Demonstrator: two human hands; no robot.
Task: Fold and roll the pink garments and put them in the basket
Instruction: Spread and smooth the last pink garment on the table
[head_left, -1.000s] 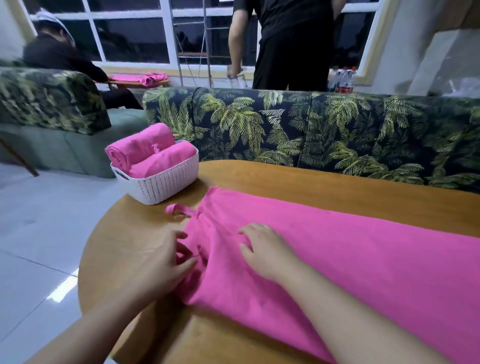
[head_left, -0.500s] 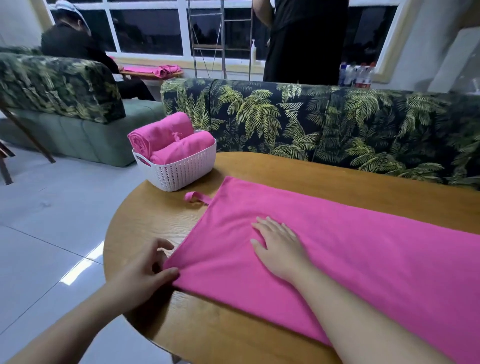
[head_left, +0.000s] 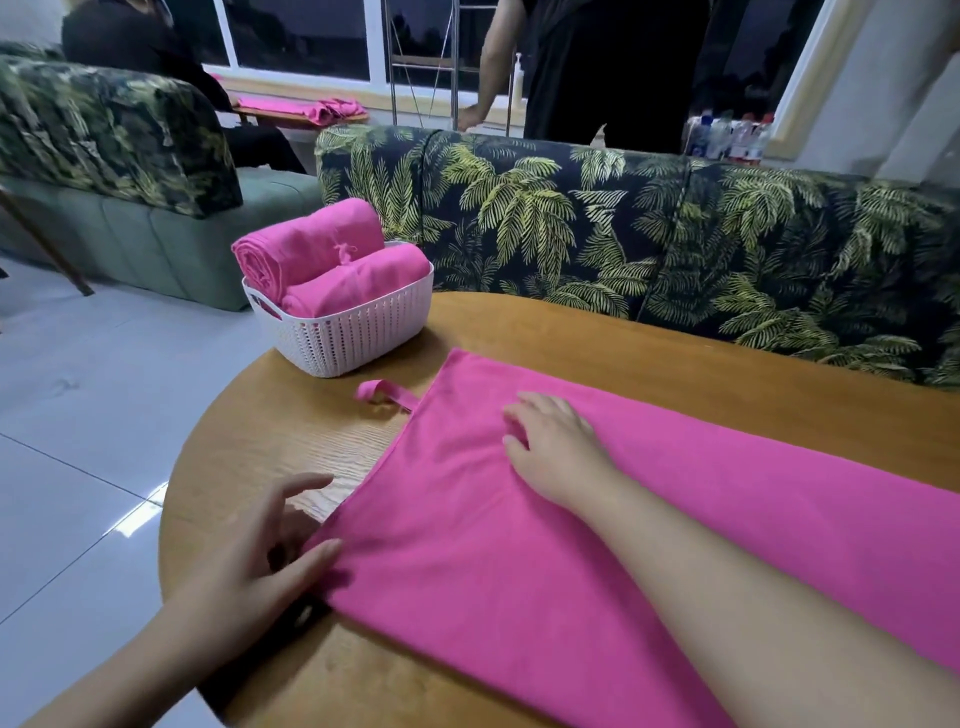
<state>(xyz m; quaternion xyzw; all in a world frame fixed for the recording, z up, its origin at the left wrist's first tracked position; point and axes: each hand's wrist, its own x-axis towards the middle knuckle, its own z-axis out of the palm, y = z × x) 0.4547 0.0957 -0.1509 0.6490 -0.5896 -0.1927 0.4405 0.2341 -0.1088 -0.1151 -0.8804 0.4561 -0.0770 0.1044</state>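
Behind our round wooden table (head_left: 519, 332) runs a palm-print sofa (head_left: 675, 228), and a person in black (head_left: 597, 67) stands past it by the window. We have a pink garment (head_left: 597, 545) folded flat across the tabletop (a small loop (head_left: 382, 392) sticks out at its far corner). Our left hand (head_left: 265, 556) touches the near-left corner, fingers spread and relaxed. Our right hand (head_left: 558, 447) lies flat on the cloth, fingers straight. Just beyond, the white basket (head_left: 348, 338) holds two rolled pink garments (head_left: 322, 260).
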